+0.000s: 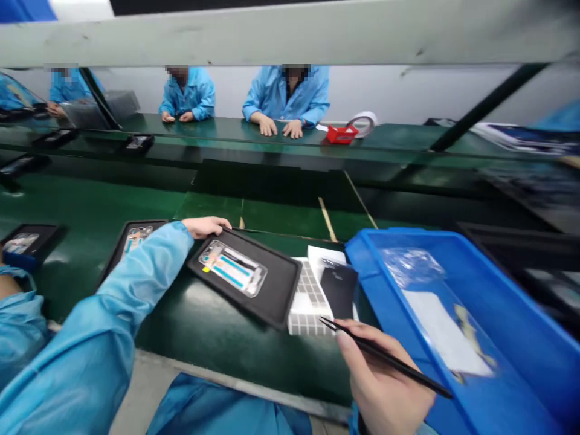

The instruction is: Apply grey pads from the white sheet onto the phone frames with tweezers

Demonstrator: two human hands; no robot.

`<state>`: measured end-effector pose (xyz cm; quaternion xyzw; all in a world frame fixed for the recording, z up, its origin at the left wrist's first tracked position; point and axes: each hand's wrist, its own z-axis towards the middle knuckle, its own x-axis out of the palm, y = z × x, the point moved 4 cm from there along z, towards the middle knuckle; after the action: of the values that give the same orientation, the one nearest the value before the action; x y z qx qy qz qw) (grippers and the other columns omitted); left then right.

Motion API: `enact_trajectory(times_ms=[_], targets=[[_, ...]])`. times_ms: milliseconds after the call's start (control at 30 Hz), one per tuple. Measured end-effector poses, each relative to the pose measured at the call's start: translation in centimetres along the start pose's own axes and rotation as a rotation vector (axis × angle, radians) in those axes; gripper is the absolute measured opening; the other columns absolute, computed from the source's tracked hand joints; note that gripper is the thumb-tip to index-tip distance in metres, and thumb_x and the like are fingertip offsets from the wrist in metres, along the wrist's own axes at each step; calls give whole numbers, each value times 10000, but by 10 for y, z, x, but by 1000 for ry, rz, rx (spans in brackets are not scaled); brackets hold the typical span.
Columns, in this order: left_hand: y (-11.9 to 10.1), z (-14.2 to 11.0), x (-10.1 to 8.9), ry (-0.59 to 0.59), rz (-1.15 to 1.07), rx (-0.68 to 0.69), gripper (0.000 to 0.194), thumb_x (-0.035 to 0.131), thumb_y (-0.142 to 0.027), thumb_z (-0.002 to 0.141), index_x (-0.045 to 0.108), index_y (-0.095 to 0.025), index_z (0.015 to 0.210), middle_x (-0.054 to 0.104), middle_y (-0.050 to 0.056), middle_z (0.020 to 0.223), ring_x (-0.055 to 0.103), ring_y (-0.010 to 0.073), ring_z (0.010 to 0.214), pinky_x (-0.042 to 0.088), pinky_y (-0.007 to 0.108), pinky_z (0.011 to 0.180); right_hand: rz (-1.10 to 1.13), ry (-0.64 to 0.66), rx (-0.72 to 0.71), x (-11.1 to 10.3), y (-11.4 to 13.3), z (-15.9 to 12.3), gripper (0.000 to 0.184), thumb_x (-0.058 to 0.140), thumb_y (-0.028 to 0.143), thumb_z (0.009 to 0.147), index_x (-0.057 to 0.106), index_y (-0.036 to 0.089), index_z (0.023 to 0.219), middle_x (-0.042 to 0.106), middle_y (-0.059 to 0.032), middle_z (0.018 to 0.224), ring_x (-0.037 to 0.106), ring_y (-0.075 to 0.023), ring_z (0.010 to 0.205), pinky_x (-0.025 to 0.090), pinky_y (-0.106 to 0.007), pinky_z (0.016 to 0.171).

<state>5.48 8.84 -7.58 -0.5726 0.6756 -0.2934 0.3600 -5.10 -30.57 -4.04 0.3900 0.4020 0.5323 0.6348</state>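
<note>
My left hand (208,226) has its fingers closed on the far left corner of a black tray (281,284), which sits at a slant over the green bench. Inside the tray lies a phone frame (233,269) with blue strips and a small yellow tab. Black tweezers (394,356) are pinched in my right hand (385,386), their tips pointing left. Beyond those tips are white sheets of grey square stickers (308,287) and a dark flat panel (339,289). A second black tray (111,260) with a similar frame is partly behind my left sleeve.
A blue bin (371,254) at the right holds clear plastic and a white sheet. Another black tray (48,235) lies far left, near another person's sleeve (20,326). Co-workers in blue sit across the bench, by a red box (341,134) and a tape roll (369,124).
</note>
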Motion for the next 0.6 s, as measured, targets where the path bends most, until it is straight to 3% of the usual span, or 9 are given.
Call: enact_trajectory(times_ms=[133, 267, 367, 500, 600], targets=[[-24, 19, 32, 213, 241, -78, 323, 529, 35, 568, 712, -149, 761, 678, 12, 684, 637, 180, 597, 488, 218, 540, -30, -18, 173, -27, -31, -12, 170, 790, 268, 777, 682, 190, 882, 724, -81, 885, 718, -224, 816, 612, -330, 743], [-40, 43, 69, 253, 447, -55, 321, 564, 62, 535, 712, -182, 683, 651, -11, 603, 621, 198, 595, 486, 238, 560, -27, 27, 310, -31, -62, -17, 220, 790, 325, 780, 683, 191, 916, 723, -96, 907, 710, -240, 816, 603, -368, 740], [-48, 46, 87, 175, 560, 56, 308, 588, 76, 538, 707, -180, 663, 675, 14, 692, 655, 238, 752, 516, 277, 734, -25, 77, 330, -23, -71, -9, 235, 796, 343, 770, 684, 187, 906, 722, -94, 895, 705, -240, 809, 596, -369, 732], [-47, 20, 113, -34, 671, 279, 357, 602, 28, 653, 716, -189, 911, 657, 70, 1107, 550, 289, 1177, 388, 337, 1048, 7, 147, 293, -3, -72, 20, 230, 800, 350, 761, 687, 193, 885, 717, -73, 878, 700, -229, 814, 590, -355, 743], [-32, -14, 152, -136, 977, 566, 255, 606, -197, 827, 675, -165, 1071, 627, 125, 1150, 550, 316, 1142, 394, 426, 1019, 3, 270, 247, 19, -78, 47, 239, 790, 370, 770, 688, 195, 898, 717, -65, 879, 693, -222, 800, 585, -358, 748]])
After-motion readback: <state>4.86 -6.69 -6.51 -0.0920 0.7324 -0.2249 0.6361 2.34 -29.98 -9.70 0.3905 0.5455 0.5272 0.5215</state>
